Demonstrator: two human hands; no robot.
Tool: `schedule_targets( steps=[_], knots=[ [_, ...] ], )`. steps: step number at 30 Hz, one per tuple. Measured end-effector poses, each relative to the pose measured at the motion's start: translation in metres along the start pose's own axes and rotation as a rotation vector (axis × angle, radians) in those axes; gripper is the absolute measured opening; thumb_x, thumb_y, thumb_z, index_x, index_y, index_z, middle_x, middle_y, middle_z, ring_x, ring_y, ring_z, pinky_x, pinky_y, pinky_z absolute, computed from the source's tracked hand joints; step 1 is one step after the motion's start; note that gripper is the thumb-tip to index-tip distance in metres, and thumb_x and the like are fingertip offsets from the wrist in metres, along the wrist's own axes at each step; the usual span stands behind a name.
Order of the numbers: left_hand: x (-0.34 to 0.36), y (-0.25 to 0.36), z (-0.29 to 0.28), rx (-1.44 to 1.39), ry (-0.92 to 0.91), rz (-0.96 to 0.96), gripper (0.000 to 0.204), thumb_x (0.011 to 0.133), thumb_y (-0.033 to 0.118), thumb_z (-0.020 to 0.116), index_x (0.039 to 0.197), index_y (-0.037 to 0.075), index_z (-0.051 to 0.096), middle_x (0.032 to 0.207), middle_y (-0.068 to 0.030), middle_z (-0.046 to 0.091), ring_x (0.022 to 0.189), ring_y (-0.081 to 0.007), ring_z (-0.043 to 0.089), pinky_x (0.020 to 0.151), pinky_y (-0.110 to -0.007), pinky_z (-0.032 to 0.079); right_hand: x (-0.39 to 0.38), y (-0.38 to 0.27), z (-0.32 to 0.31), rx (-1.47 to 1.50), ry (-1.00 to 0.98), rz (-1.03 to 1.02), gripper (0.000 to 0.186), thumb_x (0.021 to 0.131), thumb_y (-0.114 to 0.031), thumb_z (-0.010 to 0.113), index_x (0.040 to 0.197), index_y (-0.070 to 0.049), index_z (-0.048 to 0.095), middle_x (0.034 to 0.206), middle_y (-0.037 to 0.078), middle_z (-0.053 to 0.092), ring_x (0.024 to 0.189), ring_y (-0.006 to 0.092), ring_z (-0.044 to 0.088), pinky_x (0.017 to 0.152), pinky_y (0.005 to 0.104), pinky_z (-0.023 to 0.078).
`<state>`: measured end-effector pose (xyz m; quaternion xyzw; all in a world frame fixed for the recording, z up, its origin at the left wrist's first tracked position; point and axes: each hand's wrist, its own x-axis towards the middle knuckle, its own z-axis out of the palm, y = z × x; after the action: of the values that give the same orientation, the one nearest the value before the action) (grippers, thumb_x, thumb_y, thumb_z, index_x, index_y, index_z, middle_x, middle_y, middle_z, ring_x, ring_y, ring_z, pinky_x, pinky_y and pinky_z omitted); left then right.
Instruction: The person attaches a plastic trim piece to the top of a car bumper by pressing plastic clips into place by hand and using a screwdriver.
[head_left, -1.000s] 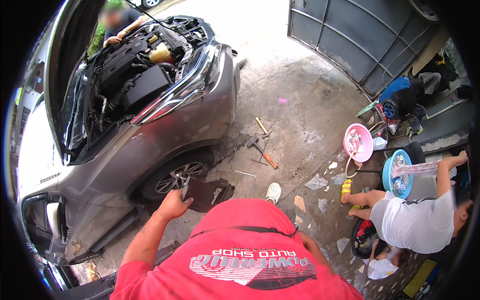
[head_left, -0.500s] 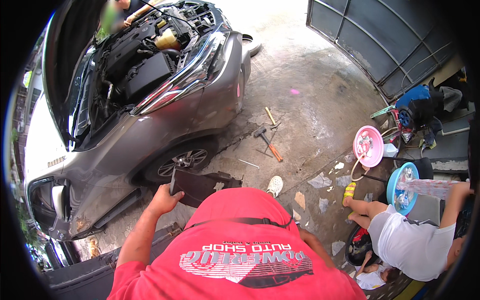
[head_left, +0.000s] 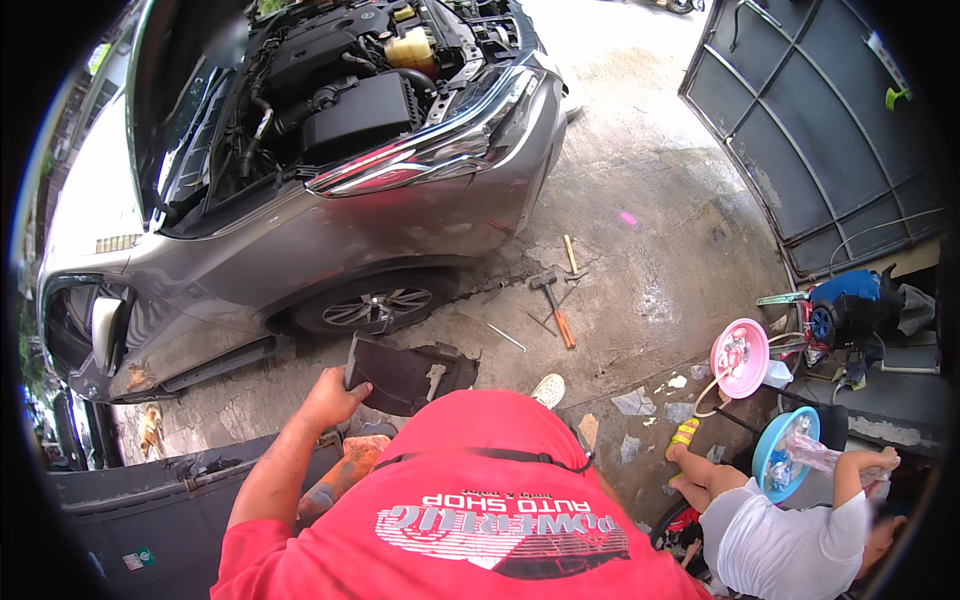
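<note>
My left hand (head_left: 336,398) grips the edge of a dark, curved plastic panel (head_left: 408,378), its thumb laid over the near side. The panel, with a ragged outline and a small pale patch, hangs just in front of my red shirt. Past it stands a grey car (head_left: 430,215) with its hood raised, and the panel is close to the front wheel (head_left: 376,308). My right hand is hidden behind my body.
A sledgehammer (head_left: 555,312), a smaller hammer (head_left: 570,254) and a thin rod (head_left: 507,337) lie on the concrete. An orange, worn metal object (head_left: 347,468) sits by my left arm. At right, a person (head_left: 775,535) handles things by a blue basin (head_left: 763,448) and a pink basin (head_left: 717,372).
The view has shifted, and the orange object has come into sight by my left arm. The person beyond the engine is out of view. My left hand still holds the panel.
</note>
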<state>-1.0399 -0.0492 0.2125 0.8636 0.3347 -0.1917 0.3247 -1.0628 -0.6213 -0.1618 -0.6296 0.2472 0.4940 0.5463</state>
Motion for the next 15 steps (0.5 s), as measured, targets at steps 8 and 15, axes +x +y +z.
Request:
schedule_targets(
  steps=[8,15],
  knots=[
    [0.060,-0.093,-0.026,0.005,-0.072,0.009,0.036,0.094,0.027,0.080,0.109,-0.006,0.076,0.097,-0.0299,0.078,0.094,-0.0440,0.078,0.085,-0.050,0.058,-0.158,-0.173,-0.084,-0.041,0.336,0.058,0.060,0.099,-0.027,0.068,0.155,-0.008,0.056,0.141,0.016,0.071,0.121,0.0283,0.070,0.099,0.0423,0.058],
    [0.121,-0.121,-0.072,0.124,-0.209,0.149,0.035,0.093,0.027,0.077,0.105,-0.005,0.077,0.096,-0.0330,0.075,0.098,-0.0519,0.072,0.089,-0.056,0.057,-0.185,-0.254,0.028,-0.174,0.290,0.096,0.057,0.097,-0.026,0.067,0.150,-0.008,0.060,0.138,0.019,0.072,0.123,0.0321,0.070,0.100,0.0439,0.058]
  ],
)
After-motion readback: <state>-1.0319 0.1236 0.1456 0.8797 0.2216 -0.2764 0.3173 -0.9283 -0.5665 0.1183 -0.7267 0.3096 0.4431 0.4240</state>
